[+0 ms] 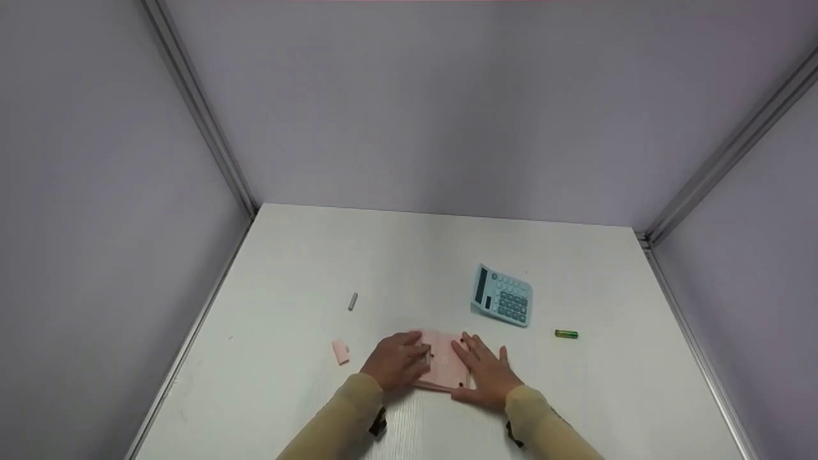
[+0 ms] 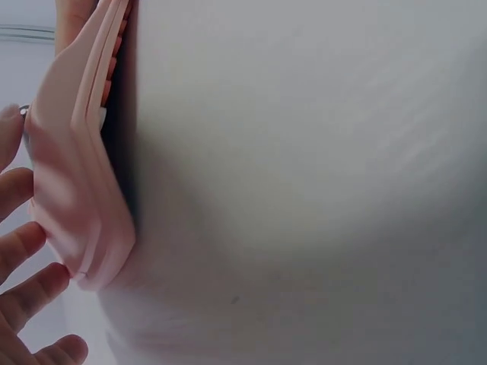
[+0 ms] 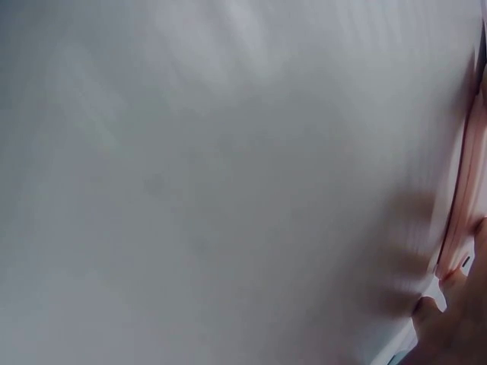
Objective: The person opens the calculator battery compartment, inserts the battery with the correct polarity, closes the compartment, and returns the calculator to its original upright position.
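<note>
A pink calculator (image 1: 446, 361) lies face down on the table between the two hands, its back with small dark dots facing up. In the left wrist view the pink calculator (image 2: 65, 182) is seen from its edge, orange keys (image 2: 112, 65) on the underside. My left hand (image 1: 395, 361) rests over its left part, extended fingers (image 2: 38, 285) touching the back. A small shiny piece (image 2: 24, 112) shows by one fingertip. With fingers spread, my right hand (image 1: 489, 377) lies along the right end; the right wrist view shows this hand (image 3: 460, 319) at its border.
A small pink cover-like piece (image 1: 340, 352) lies left of the left hand, with a grey cylindrical battery (image 1: 353, 301) beyond it. Past the right hand are a light blue calculator (image 1: 503, 296) and a green battery (image 1: 566, 334). Grey panels (image 1: 447, 115) stand around the white table (image 1: 307, 255).
</note>
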{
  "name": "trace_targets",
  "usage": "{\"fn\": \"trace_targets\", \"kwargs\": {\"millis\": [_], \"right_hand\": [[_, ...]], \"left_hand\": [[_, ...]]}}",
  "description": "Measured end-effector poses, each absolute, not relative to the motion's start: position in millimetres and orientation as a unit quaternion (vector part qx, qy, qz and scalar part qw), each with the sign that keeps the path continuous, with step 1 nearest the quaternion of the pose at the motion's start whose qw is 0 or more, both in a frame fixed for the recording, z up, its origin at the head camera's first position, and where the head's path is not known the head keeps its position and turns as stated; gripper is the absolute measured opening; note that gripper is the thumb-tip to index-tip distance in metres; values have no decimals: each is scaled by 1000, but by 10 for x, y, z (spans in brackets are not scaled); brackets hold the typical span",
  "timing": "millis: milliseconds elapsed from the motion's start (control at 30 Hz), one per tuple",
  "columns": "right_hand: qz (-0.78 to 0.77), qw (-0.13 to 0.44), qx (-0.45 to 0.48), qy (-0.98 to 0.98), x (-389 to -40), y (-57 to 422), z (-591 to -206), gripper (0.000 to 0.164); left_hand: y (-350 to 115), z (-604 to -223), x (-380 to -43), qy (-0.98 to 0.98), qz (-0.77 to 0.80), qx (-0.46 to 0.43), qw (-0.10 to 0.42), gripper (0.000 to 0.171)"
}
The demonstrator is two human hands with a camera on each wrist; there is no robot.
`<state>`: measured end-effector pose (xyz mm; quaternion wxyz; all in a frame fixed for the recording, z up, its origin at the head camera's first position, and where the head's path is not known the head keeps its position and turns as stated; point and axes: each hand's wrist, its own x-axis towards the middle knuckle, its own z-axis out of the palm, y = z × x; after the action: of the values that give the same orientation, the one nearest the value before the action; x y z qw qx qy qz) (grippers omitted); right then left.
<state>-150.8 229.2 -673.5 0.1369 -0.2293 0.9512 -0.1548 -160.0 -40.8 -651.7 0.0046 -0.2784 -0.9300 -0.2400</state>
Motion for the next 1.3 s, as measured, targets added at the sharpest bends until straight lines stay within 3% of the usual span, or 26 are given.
{"fn": "trace_targets", "kwargs": {"millis": [1000,1300], "right_hand": [[-162,134,-233,950,-1491,2287,-6702,100],[-161,122,-246,948,-1496,2294,-6709,100]], "left_hand": [[-421,-6461,-1638,-928,-154,-340,1,40],[-397,-6480,-1661,-925,-138,-351,32,35]]}}
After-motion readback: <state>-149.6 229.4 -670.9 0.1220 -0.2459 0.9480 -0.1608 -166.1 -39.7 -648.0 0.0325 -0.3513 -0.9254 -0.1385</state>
